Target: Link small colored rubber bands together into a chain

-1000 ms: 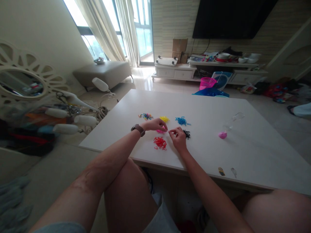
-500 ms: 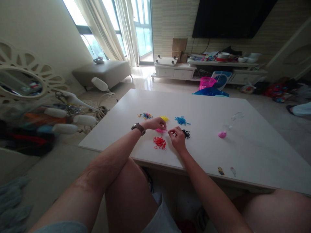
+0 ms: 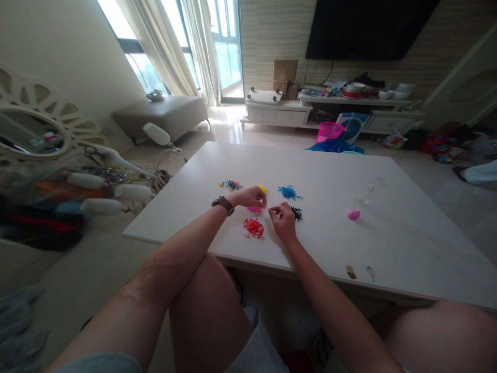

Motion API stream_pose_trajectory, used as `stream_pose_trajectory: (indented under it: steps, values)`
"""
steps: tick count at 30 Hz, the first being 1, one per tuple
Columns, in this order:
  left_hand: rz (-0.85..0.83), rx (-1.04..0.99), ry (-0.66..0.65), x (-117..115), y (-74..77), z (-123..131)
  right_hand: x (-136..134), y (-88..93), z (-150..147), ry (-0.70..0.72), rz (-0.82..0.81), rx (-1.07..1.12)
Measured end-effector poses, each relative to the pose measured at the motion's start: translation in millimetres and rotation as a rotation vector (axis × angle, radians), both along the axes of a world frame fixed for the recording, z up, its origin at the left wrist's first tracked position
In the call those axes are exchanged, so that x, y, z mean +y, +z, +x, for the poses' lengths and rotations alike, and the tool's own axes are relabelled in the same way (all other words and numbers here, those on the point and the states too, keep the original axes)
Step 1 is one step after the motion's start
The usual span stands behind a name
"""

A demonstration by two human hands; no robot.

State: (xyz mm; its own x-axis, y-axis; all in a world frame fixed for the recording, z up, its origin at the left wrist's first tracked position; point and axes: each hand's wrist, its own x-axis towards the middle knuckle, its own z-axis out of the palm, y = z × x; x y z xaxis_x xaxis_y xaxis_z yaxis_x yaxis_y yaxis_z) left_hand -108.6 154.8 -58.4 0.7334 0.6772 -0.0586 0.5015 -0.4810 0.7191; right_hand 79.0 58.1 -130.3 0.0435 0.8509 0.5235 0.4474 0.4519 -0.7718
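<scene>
Over the white table (image 3: 326, 176), my left hand (image 3: 249, 197), with a watch (image 3: 223, 204) on its wrist, pinches a thin pink rubber band. My right hand (image 3: 283, 217) pinches the other end, so the band (image 3: 267, 208) spans the small gap between the fingertips. Beneath the left hand lies a pile of pink rubber bands (image 3: 255, 209), partly covered. Yellow bands (image 3: 264, 189) show just behind it. Black bands (image 3: 297, 213) lie beside the right hand, blue ones (image 3: 288, 192) farther back, and red ones (image 3: 253, 228) nearer me.
Mixed-colour bits (image 3: 231, 185) lie at the far left of the piles. To the right are a pink object (image 3: 353, 214) and a clear plastic piece (image 3: 377, 184). A small yellow figure piece (image 3: 351, 272) and a clear piece (image 3: 370, 273) sit near the front edge.
Both hands stay almost in place, still pinching the pink band. The whole view has shifted very slightly.
</scene>
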Motion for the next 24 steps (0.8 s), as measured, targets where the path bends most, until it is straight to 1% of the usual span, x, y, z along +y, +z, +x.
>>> stream_pose_trajectory:
  steps: [1,3,7,10,13,20,24]
  values:
    - [-0.001,-0.010,0.004,-0.4,0.4,0.5,0.2,-0.2,0.4,-0.008,0.000,0.007]
    - [-0.006,-0.019,0.053,0.2,1.5,-3.4,0.7,-0.5,0.9,-0.022,0.000,0.023]
    - [0.005,0.023,0.204,2.4,2.0,-21.8,1.6,-1.2,0.4,-0.038,0.006,0.041]
    - [0.035,0.062,0.277,1.1,-0.1,-33.0,2.5,-2.5,0.1,-0.037,0.015,0.046]
    - [0.052,0.089,0.306,-1.6,-2.8,-38.7,3.3,-3.6,0.2,-0.033,0.011,0.035]
    - [0.057,0.112,0.303,-1.9,-9.8,-44.9,3.1,-2.3,0.7,-0.023,0.003,0.024]
    - [0.023,0.069,0.318,-0.5,-12.4,-45.1,2.8,-1.7,0.8,-0.020,0.002,0.017]
